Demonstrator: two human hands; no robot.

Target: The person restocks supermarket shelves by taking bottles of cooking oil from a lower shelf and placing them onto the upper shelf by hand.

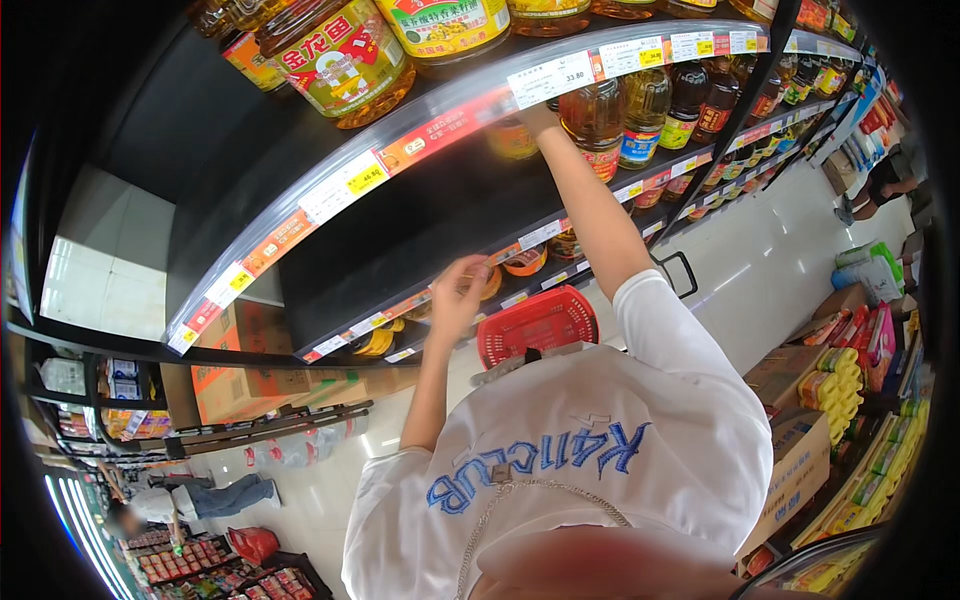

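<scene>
My left hand (463, 283) is at the front edge of a lower shelf (409, 306), its fingers curled over the price strip. My right arm reaches up to the shelf above; the right hand (536, 118) is partly hidden behind the clear label strip (450, 120). Beside it is a blurred bottle of cooking oil (513, 140); whether the hand grips it cannot be seen. To its right stand a large oil bottle with a red label (592, 120), a bottle with a blue label (643, 124) and several darker bottles (684, 105).
Large oil jugs (345, 60) stand on the top shelf. A red shopping basket (536, 326) is below the shelves, in front of me. Cardboard boxes (247, 386) are at the left. Other people (191, 502) are in the aisles. Stacked goods (832, 390) stand at the right.
</scene>
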